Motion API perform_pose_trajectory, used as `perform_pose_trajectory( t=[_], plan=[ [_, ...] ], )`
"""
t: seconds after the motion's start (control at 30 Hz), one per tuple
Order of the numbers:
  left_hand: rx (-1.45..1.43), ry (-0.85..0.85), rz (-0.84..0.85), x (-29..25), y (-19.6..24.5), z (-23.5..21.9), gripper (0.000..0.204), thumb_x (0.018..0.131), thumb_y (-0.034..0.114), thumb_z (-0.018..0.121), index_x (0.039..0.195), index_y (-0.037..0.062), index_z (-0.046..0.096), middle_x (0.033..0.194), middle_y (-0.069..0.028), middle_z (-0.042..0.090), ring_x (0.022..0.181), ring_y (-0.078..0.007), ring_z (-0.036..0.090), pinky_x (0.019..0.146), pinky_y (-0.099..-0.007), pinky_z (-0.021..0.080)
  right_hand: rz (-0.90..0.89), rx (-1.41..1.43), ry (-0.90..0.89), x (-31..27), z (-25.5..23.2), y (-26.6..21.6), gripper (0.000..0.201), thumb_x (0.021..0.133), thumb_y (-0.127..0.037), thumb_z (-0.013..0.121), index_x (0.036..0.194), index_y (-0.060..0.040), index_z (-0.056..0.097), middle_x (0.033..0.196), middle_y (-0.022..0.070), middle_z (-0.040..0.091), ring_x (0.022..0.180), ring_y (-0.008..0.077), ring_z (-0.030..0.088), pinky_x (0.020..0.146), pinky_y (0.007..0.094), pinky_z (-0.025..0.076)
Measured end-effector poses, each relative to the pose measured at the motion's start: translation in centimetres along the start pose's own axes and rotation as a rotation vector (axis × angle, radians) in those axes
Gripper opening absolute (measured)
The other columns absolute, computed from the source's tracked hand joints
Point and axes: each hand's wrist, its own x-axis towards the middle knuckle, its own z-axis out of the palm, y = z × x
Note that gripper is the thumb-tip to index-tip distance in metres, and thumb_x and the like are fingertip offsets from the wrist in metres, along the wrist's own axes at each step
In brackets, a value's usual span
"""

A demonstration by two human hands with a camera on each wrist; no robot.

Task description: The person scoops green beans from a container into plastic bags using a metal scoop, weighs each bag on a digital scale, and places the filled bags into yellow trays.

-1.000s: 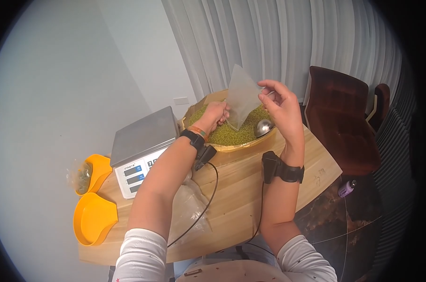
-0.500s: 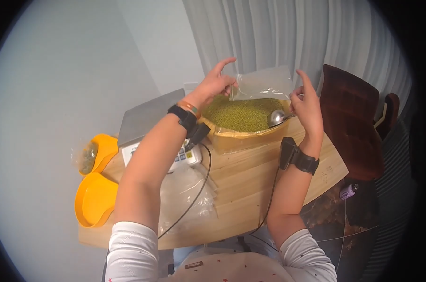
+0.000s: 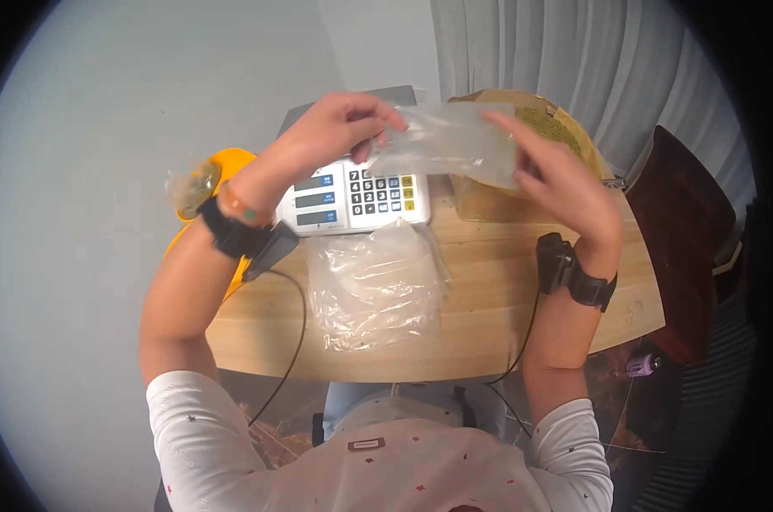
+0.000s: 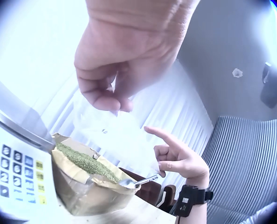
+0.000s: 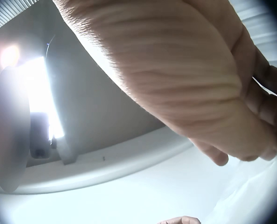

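Note:
Stretched between both hands is a flat, clear plastic bag (image 3: 459,141), held up over the scale's keypad. My left hand (image 3: 340,128) pinches its left end between thumb and fingers, as the left wrist view shows close up. At the other end, my right hand (image 3: 566,175) pinches the bag, its index finger extended along it. Behind the bag stands a digital scale (image 3: 318,220). To the right, partly covered by the right hand, is a lined box (image 4: 96,198) of small green beans (image 4: 84,161) with a metal ladle (image 4: 129,183) at its edge.
A pile of clear plastic bags (image 3: 378,294) lies on the wooden table (image 3: 489,299) in front of the scale. Yellow trays (image 3: 233,160) sit at the left, one with a filled bag (image 3: 200,183). A brown chair (image 3: 685,222) stands at the right. Cables run from both wrists.
The bag has moved from over the bean box leftward and nearer to me, now above the scale's front. Both hands hold it spread, and the head view has turned toward the table's front.

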Motion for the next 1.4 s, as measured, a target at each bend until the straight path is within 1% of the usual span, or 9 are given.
perform_pose_trajectory(
  t=[0.27, 0.43, 0.47, 0.6, 0.83, 0.97, 1.1, 1.17, 1.4],
  plan=[
    [0.18, -0.127, -0.281, -11.2, -6.6, 0.0, 0.032, 0.094, -0.002, 0.044, 0.116, 0.0017, 0.068, 0.081, -0.0044, 0.064, 0.064, -0.0098, 0.062, 0.062, -0.0253, 0.052, -0.2, -0.166, -0.327, 0.2, 6.9, -6.3, 0.063, 0.081, -0.004, 0.067, 0.142, -0.0137, 0.053, 0.117, 0.0174, 0.061, 0.11, 0.0329, 0.057, 0.093, 0.0406, 0.046],
    [0.046, -0.296, -0.345, -13.5, -10.3, 1.2, 0.037, 0.092, -0.003, 0.043, 0.121, -0.0006, 0.065, 0.084, -0.0077, 0.066, 0.068, -0.0149, 0.066, 0.065, -0.028, 0.054, -0.507, -0.11, -0.505, 0.1, 13.9, -7.5, 0.077, 0.079, -0.022, 0.08, 0.148, -0.0184, 0.045, 0.151, 0.0194, 0.04, 0.141, 0.0412, 0.035, 0.113, 0.0524, 0.033],
    [0.05, -0.324, -0.349, -13.6, -10.7, 1.1, 0.037, 0.092, -0.002, 0.042, 0.122, -0.0006, 0.064, 0.085, -0.0089, 0.066, 0.069, -0.0154, 0.066, 0.066, -0.0287, 0.054, -0.501, -0.139, -0.609, 0.0, 15.6, -7.1, 0.092, 0.079, -0.032, 0.082, 0.155, -0.0237, 0.032, 0.157, 0.0188, 0.032, 0.145, 0.0437, 0.03, 0.114, 0.0637, 0.027],
    [0.106, -0.301, -0.319, -14.0, -12.7, -0.3, 0.034, 0.093, -0.001, 0.045, 0.12, -0.001, 0.065, 0.09, -0.0101, 0.068, 0.069, -0.0154, 0.066, 0.067, -0.0294, 0.054, -0.294, -0.232, -0.948, -0.8, 19.7, -7.3, 0.103, 0.079, -0.041, 0.081, 0.159, -0.0275, 0.018, 0.164, 0.0205, 0.017, 0.15, 0.0498, 0.014, 0.111, 0.0731, 0.023],
    [0.335, 0.157, -0.383, -14.3, -15.8, -9.3, 0.024, 0.098, 0.013, 0.056, 0.112, -0.0025, 0.068, 0.097, -0.0116, 0.071, 0.072, -0.0151, 0.07, 0.068, -0.0303, 0.057, -0.266, -0.232, -0.96, -1.2, 21.0, -7.2, 0.104, 0.081, -0.046, 0.079, 0.16, -0.0282, 0.014, 0.165, 0.0215, 0.015, 0.149, 0.0522, 0.014, 0.109, 0.0733, 0.025],
    [0.897, 0.416, -0.359, -14.4, -22.2, -17.5, 0.024, 0.092, 0.012, 0.059, 0.109, -0.0015, 0.07, 0.097, -0.0201, 0.072, 0.082, -0.0361, 0.07, 0.08, -0.04, 0.056, -0.277, -0.239, -0.959, -1.3, 21.2, -7.0, 0.104, 0.081, -0.047, 0.078, 0.16, -0.0264, 0.014, 0.164, 0.0222, 0.016, 0.148, 0.053, 0.015, 0.106, 0.0734, 0.03],
    [1.016, 0.544, -0.485, -15.8, -25.0, -23.6, 0.027, 0.087, 0.012, 0.062, 0.109, -0.0016, 0.071, 0.104, -0.0256, 0.07, 0.093, -0.0448, 0.066, 0.089, -0.0436, 0.053, -0.28, -0.23, -0.953, -1.3, 21.1, -7.1, 0.104, 0.081, -0.047, 0.078, 0.16, -0.025, 0.014, 0.163, 0.0223, 0.017, 0.148, 0.0529, 0.017, 0.103, 0.0739, 0.033],
    [1.094, 0.922, -0.404, -16.7, -27.4, -25.8, 0.035, 0.084, 0.013, 0.064, 0.114, -0.0028, 0.068, 0.11, -0.0271, 0.069, 0.101, -0.044, 0.065, 0.09, -0.0451, 0.053, -0.268, -0.219, -0.954, -1.2, 20.9, -7.3, 0.104, 0.081, -0.046, 0.078, 0.16, -0.0249, 0.015, 0.164, 0.0223, 0.016, 0.147, 0.0531, 0.017, 0.105, 0.0725, 0.032],
    [0.845, 0.957, -0.577, -16.8, -31.5, -28.3, 0.046, 0.085, 0.024, 0.069, 0.118, -0.0081, 0.061, 0.108, -0.0282, 0.068, 0.104, -0.0442, 0.064, 0.09, -0.0483, 0.052, -0.27, -0.201, -0.936, -1.5, 21.1, -7.1, 0.101, 0.081, -0.044, 0.078, 0.16, -0.0239, 0.017, 0.163, 0.0228, 0.016, 0.147, 0.0542, 0.018, 0.101, 0.0741, 0.036]
  ],
)
